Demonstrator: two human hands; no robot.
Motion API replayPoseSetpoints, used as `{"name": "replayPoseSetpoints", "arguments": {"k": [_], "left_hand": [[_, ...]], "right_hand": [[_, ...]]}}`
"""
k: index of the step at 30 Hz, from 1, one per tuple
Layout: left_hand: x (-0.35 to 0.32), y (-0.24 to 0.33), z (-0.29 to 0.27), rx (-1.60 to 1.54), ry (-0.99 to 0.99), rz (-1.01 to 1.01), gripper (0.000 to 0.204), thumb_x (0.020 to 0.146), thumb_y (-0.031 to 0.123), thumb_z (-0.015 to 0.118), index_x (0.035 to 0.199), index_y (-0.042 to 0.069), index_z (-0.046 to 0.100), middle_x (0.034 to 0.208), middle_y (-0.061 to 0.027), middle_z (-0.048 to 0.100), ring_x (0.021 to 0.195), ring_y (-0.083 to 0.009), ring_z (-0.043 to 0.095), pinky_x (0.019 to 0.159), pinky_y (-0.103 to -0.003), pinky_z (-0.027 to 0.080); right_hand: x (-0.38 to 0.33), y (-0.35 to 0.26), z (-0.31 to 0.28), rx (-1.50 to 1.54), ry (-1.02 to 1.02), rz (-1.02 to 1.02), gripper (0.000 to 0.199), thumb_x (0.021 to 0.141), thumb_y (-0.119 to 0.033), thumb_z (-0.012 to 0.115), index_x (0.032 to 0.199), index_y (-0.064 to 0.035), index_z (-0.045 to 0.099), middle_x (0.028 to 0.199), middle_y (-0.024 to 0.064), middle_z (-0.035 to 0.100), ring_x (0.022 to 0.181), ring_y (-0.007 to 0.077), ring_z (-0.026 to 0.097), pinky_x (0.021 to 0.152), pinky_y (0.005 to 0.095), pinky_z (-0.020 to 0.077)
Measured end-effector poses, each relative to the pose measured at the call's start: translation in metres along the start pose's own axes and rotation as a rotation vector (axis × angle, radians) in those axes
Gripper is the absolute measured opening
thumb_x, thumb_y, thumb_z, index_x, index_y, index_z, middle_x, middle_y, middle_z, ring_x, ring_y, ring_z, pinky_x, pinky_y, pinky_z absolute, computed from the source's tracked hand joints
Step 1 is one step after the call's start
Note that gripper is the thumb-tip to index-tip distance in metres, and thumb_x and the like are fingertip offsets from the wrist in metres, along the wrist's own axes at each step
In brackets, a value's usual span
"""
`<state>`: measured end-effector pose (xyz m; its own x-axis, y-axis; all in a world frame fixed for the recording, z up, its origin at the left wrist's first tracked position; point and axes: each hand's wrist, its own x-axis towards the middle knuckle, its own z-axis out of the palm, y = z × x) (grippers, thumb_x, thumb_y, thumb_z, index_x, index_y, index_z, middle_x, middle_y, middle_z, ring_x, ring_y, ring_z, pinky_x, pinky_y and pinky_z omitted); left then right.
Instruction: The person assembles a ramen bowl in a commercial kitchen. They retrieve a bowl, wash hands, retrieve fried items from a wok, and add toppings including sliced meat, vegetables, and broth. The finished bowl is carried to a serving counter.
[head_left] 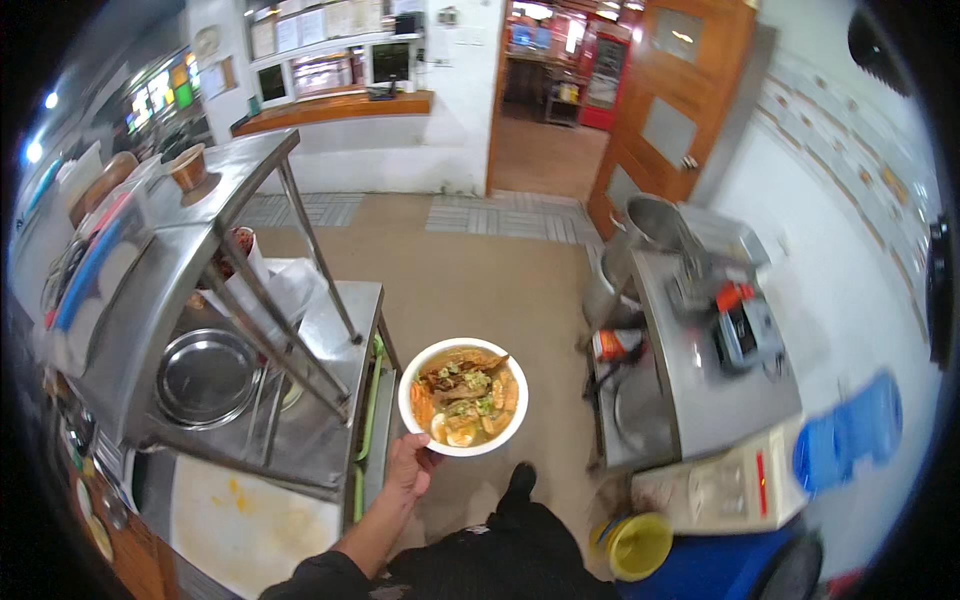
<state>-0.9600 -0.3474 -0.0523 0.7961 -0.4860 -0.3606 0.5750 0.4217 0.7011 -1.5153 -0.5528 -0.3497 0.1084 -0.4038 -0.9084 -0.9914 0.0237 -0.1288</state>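
Note:
A white bowl (407, 402) of soup is out in front of me at mid-height. Broth fills it, along with halved egg, orange pieces, browned chunks and chopped greens. My left hand (411, 467) grips its near left rim, fingers closed, with most of them hidden under the bowl. The left forearm, in a dark sleeve, reaches up from the lower edge. My right hand is outside the picture.
To the left stands a steel counter with a raised shelf (190, 245), a round metal tray (207, 376) and a stained white cutting board (250, 525). On the right are a steel table (690, 370), a water dispenser (715, 480) and a yellow bucket (640, 547). Ahead, a wooden door (668, 110) stands ajar.

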Motion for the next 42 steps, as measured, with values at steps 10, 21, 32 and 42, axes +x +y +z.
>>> {"name": "replayPoseSetpoints", "arguments": {"k": [10,21,32,42], "left_hand": [[0.266,0.071,0.122,-0.13,0.095,0.205,0.044,0.09,0.023,0.069,0.123,-0.005,0.063,0.122,-0.0147,0.07,0.108,-0.0251,0.071,0.099,-0.042,0.057],[0.549,0.225,0.169,-0.179,0.119,0.298,0.046,0.091,0.016,0.068,0.127,-0.01,0.057,0.121,-0.0183,0.069,0.11,-0.0282,0.071,0.095,-0.045,0.061],[0.83,0.425,0.134,-0.137,0.286,0.355,0.05,0.091,0.019,0.07,0.13,-0.009,0.055,0.123,-0.0175,0.069,0.108,-0.0278,0.072,0.1,-0.048,0.058],[1.061,0.712,0.06,-0.012,0.314,0.342,0.021,0.097,0.017,0.066,0.107,-0.001,0.068,0.093,-0.005,0.069,0.09,-0.0179,0.071,0.097,-0.041,0.059]], "right_hand": [[0.104,-0.691,-0.443,0.294,0.019,-1.063,0.037,0.105,-0.035,0.055,0.108,-0.0018,0.07,0.091,0.0115,0.073,0.082,0.0214,0.07,0.071,0.0364,0.0539],[-0.088,-1.176,-0.404,0.651,-0.726,-1.176,0.061,0.111,-0.049,0.039,0.142,0.0018,0.054,0.139,0.0149,0.062,0.126,0.0254,0.061,0.108,0.0425,0.0472],[-0.035,-1.561,-0.381,0.565,-0.613,-1.374,0.046,0.111,-0.034,0.045,0.134,0.0045,0.058,0.127,0.014,0.067,0.114,0.0194,0.065,0.096,0.0339,0.0524],[-0.049,-1.937,-0.307,0.625,-0.581,-1.321,0.053,0.11,-0.031,0.046,0.145,0.0096,0.05,0.139,0.0186,0.061,0.12,0.0215,0.062,0.104,0.033,0.048]]}}
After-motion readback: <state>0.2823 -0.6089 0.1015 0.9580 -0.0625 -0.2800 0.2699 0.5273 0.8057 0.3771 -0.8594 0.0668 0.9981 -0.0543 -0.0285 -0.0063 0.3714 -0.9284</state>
